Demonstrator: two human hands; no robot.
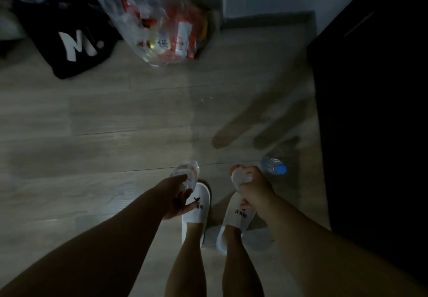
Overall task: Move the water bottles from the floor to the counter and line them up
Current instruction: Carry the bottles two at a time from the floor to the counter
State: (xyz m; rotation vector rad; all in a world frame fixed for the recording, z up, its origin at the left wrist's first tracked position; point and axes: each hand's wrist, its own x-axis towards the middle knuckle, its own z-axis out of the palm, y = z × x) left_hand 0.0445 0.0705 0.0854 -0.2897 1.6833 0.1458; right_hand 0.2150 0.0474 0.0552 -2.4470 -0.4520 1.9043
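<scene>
I look down at a dim wooden floor. My left hand (177, 198) grips a clear water bottle (188, 171) that points away from me, above my left slipper. A second bottle (238, 176), pale with a reddish top, is held in the curled fingers of my right hand (253, 192). A third clear bottle with a blue cap (274, 166) stands on the floor just right of my right hand, apart from it. The counter is not in view.
A dark cabinet (370, 111) fills the right side. Against the far wall sit a clear plastic bag of red packets (162, 25) and a black bag with white letters (69, 41). My feet wear white slippers (196, 206).
</scene>
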